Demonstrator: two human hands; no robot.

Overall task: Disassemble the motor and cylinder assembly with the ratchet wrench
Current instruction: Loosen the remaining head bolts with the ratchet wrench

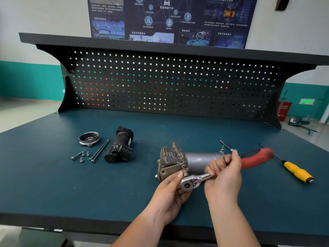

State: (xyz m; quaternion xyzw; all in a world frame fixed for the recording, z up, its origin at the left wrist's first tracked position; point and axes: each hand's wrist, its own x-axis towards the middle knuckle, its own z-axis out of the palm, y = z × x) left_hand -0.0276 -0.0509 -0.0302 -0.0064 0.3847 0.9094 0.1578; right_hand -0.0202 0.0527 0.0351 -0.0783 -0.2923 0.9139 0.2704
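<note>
I'm watching the motor and cylinder assembly (178, 161) lying on the table (53, 184), its long axis running across me: finned block end toward the left hand (169, 188), cylinder end toward the right hand (225, 172). The ratchet wrench (189, 183) is sitting at the block's near face, its handle trailing alongside the cylinder. Both hands are grasping it, the left cupping the head and the right clenching the shank. I'm judging that the left is nearer the bolt, so the right is the 1 to swing.
</note>
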